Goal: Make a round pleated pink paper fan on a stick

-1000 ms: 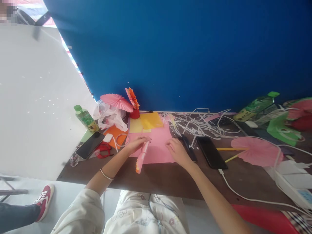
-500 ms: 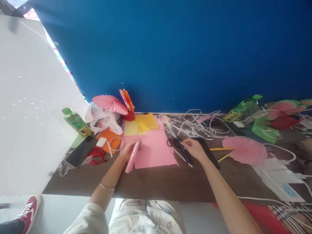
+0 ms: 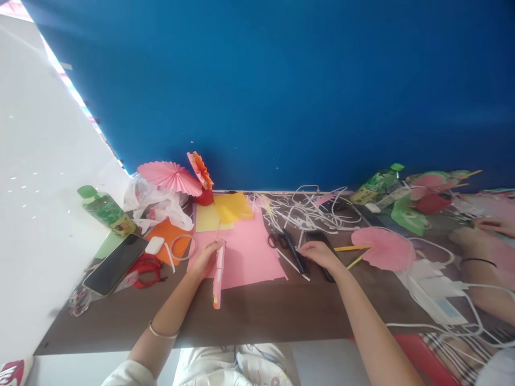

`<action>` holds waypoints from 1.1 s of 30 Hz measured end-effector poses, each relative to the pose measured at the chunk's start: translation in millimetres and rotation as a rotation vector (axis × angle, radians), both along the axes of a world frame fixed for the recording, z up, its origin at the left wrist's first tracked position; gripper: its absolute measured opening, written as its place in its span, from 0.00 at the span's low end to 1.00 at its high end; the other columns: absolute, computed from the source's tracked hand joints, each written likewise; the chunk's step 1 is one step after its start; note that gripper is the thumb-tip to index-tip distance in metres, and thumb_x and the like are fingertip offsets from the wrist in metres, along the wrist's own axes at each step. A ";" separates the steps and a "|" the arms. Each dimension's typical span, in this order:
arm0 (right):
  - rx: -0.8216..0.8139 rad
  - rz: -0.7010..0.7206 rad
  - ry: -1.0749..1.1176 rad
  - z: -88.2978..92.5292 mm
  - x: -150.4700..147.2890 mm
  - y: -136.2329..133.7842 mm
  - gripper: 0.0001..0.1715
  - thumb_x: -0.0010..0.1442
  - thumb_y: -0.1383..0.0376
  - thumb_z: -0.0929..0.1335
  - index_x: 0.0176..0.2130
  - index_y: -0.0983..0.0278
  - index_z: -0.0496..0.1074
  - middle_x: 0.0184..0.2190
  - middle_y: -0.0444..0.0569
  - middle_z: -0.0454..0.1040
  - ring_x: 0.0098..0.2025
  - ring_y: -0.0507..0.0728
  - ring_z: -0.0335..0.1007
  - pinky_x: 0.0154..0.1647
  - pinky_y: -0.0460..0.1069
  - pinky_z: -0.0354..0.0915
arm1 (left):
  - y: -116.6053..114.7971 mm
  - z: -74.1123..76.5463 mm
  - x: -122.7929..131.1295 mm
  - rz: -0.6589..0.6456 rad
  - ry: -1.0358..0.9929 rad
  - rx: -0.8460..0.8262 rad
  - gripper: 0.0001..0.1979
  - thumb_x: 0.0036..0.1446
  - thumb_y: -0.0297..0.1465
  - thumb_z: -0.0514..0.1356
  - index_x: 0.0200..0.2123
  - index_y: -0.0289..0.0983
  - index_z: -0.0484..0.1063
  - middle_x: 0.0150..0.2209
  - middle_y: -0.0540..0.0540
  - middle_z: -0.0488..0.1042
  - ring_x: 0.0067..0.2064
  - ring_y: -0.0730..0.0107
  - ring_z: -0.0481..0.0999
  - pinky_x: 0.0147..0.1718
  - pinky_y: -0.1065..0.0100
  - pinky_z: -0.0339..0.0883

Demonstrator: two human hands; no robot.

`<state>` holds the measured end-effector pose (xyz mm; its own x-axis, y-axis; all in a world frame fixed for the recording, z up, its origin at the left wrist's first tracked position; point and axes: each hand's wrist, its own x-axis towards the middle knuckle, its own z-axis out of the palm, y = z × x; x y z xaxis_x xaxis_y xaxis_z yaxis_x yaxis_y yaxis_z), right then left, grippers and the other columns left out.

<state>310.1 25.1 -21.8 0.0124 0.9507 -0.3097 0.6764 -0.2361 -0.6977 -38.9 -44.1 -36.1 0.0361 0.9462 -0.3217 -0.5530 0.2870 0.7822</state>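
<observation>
Paper strip (image 3: 218, 279) sits in the left hand (image 3: 206, 260) over the pink sheet (image 3: 251, 260), likely gripped to keep its folds closed, while whether the right hand (image 3: 319, 253), near the scissors (image 3: 295, 254), holds anything is unclear

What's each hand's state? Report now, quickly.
Left hand: closed, holding folded pink paper.
Right hand: by the long dark tool; grip cannot be told.

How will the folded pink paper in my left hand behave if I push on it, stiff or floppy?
The folded pink paper juts straight from your left hand without visible sagging, so it's probably fairly stiff lengthwise. Being narrow folded paper, it's likely light, and may spring open if your grip loosens.
</observation>
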 end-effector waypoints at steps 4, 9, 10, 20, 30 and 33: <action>-0.035 0.002 -0.013 0.5 -0.8 2.4 0.14 0.39 0.58 0.71 0.20 0.67 0.72 0.15 0.46 0.68 0.22 0.53 0.63 0.23 0.45 0.58 | -0.2 1.5 -0.7 0.001 0.002 0.000 0.08 0.42 0.31 0.65 0.26 0.34 0.72 0.25 0.51 0.67 0.27 0.77 0.65 0.30 0.73 0.56; -0.095 0.000 0.028 1.9 -1.6 3.2 0.15 0.39 0.58 0.72 0.21 0.68 0.71 0.14 0.45 0.66 0.21 0.51 0.62 0.22 0.45 0.57 | 0.5 -0.1 -1.4 0.011 0.000 0.015 0.08 0.41 0.31 0.65 0.26 0.34 0.72 0.26 0.50 0.68 0.28 0.76 0.66 0.30 0.72 0.57; -0.113 -0.010 0.050 2.0 -1.9 3.4 0.15 0.39 0.58 0.72 0.21 0.68 0.71 0.14 0.45 0.66 0.21 0.51 0.61 0.22 0.45 0.57 | 0.5 -0.3 -1.4 0.010 -0.002 0.016 0.08 0.41 0.31 0.65 0.27 0.34 0.73 0.26 0.50 0.68 0.28 0.76 0.65 0.30 0.72 0.56; -0.250 -0.083 0.106 1.3 -3.9 5.0 0.19 0.36 0.56 0.74 0.21 0.68 0.69 0.12 0.40 0.59 0.17 0.46 0.56 0.18 0.42 0.55 | 0.8 -1.3 -1.3 0.007 0.011 0.020 0.08 0.41 0.31 0.65 0.26 0.34 0.73 0.27 0.50 0.68 0.29 0.75 0.65 0.31 0.72 0.57; -0.399 -0.072 0.143 2.0 -6.1 9.2 0.28 0.31 0.50 0.76 0.16 0.66 0.61 0.11 0.40 0.57 0.15 0.44 0.53 0.15 0.41 0.53 | 2.3 -7.9 -1.9 0.011 0.039 0.044 0.07 0.40 0.31 0.65 0.25 0.34 0.73 0.28 0.49 0.69 0.32 0.73 0.66 0.34 0.73 0.57; -0.396 -0.018 0.132 3.0 -4.2 9.4 0.28 0.32 0.48 0.75 0.17 0.67 0.63 0.12 0.41 0.59 0.15 0.45 0.54 0.13 0.41 0.50 | 3.0 -10.3 -2.7 0.006 0.035 0.052 0.07 0.41 0.31 0.65 0.25 0.34 0.74 0.28 0.49 0.69 0.33 0.73 0.66 0.34 0.73 0.57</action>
